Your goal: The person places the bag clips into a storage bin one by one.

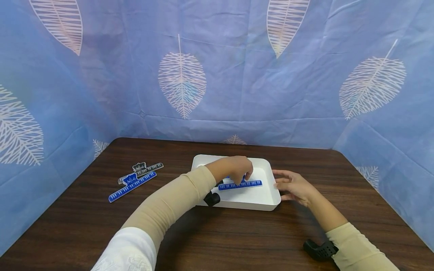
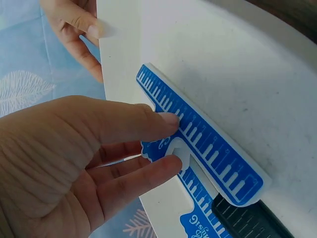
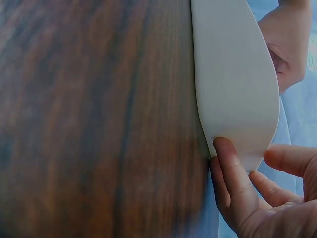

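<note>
A white tray [image 1: 251, 201] stands on the brown table, with piano-key music clips inside. My left hand [image 1: 239, 167] reaches into it. In the left wrist view, the thumb and a finger pinch a blue music clip [image 2: 218, 161] at its middle. Partly beneath this one lie a second blue clip [image 2: 200, 198] and a black clip [image 2: 252, 218]. At the tray's right end my right hand [image 1: 295, 186] holds the corner. Its thumb is at the rim and its other fingers spread against the outer wall, down to the bottom edge.
On the left of the table [image 1: 84, 226] lie a black clip [image 1: 154, 169] and another blue clip [image 1: 133, 186], side by side and slanted. Blue cloth [image 1: 237, 94] with white leaf prints hangs behind the table and along both sides.
</note>
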`<move>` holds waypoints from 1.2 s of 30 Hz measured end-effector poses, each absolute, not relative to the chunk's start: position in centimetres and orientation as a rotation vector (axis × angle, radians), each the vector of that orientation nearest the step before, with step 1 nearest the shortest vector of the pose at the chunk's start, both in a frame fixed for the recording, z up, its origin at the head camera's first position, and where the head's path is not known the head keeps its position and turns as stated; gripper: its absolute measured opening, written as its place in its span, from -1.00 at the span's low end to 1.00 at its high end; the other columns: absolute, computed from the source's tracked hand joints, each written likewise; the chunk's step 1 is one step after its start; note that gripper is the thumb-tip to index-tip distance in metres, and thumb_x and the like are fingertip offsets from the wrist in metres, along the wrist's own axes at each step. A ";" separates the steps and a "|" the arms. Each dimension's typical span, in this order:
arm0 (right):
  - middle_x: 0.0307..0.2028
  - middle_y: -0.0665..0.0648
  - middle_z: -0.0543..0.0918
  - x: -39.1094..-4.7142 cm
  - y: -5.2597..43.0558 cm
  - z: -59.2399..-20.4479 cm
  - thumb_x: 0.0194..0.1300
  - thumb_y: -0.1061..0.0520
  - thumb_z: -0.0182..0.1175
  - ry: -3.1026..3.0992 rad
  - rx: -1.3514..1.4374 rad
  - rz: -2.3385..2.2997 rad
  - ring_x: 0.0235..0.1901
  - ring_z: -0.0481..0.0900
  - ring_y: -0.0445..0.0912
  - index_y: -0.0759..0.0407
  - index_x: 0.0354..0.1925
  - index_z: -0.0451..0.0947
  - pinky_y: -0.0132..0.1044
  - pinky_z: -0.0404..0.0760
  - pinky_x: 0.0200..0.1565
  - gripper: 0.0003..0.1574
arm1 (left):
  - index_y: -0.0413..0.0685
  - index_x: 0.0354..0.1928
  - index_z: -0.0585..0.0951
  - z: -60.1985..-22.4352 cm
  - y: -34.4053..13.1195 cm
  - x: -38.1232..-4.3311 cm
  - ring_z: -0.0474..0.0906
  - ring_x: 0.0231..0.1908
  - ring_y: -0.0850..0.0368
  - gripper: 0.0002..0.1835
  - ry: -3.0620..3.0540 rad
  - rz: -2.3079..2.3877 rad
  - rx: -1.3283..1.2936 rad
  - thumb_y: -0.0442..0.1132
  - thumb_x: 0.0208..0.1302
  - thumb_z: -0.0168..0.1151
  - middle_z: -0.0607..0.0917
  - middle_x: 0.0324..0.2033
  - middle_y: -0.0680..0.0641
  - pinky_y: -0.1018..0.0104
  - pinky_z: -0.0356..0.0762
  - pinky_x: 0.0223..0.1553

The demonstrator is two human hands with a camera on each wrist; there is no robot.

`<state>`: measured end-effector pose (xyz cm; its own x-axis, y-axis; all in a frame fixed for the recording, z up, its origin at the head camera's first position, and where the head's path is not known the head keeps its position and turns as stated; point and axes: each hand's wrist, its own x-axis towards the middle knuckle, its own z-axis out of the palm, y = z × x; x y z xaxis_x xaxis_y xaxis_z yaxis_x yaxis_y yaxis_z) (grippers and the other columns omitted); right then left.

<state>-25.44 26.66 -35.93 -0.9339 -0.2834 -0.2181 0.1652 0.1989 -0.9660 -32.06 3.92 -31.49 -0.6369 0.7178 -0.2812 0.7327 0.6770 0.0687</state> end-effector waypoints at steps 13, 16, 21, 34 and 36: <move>0.29 0.58 0.23 -25.2 26.5 -35.6 0.38 0.31 0.09 2.133 -0.123 -1.781 -0.07 0.63 0.05 0.37 0.49 -0.12 0.02 0.65 -0.13 -0.13 | 0.09 -0.17 0.71 -30.2 3.6 -31.7 0.50 -0.25 0.21 -0.69 2.657 -0.076 1.170 -0.29 -0.01 0.50 0.65 -0.27 0.15 0.36 0.54 -0.16; 0.29 0.58 0.24 -25.2 26.5 -35.6 0.38 0.32 0.09 2.139 -0.121 -1.779 -0.07 0.63 0.05 0.38 0.48 -0.12 0.02 0.65 -0.13 -0.13 | 0.07 -0.16 0.70 -30.0 3.4 -31.8 0.50 -0.24 0.21 -0.71 2.660 -0.073 1.198 -0.28 0.01 0.48 0.64 -0.24 0.14 0.36 0.54 -0.17; 0.29 0.58 0.24 -25.2 26.5 -35.7 0.37 0.31 0.10 2.142 -0.123 -1.780 -0.07 0.63 0.06 0.38 0.48 -0.11 0.03 0.65 -0.12 -0.12 | 0.07 -0.12 0.70 -29.8 2.9 -31.9 0.50 -0.20 0.22 -0.71 2.679 -0.059 1.228 -0.19 0.06 0.48 0.63 -0.21 0.14 0.34 0.53 -0.12; 0.29 0.58 0.22 -25.2 26.4 -35.6 0.37 0.32 0.12 2.121 -0.120 -1.792 -0.07 0.64 0.04 0.36 0.49 -0.13 0.02 0.65 -0.13 -0.10 | 0.07 -0.12 0.73 -29.1 1.1 -30.8 0.51 -0.14 0.21 -0.72 2.721 -0.007 1.280 -0.09 0.11 0.46 0.66 -0.20 0.10 0.30 0.50 -0.01; 0.29 0.58 0.23 -25.2 26.4 -35.6 0.37 0.32 0.12 2.120 -0.116 -1.793 -0.08 0.64 0.04 0.37 0.49 -0.13 0.02 0.65 -0.13 -0.10 | 0.07 -0.12 0.73 -29.2 0.8 -30.6 0.50 -0.15 0.21 -0.73 2.724 -0.023 1.288 -0.08 0.13 0.44 0.64 -0.20 0.10 0.31 0.50 -0.01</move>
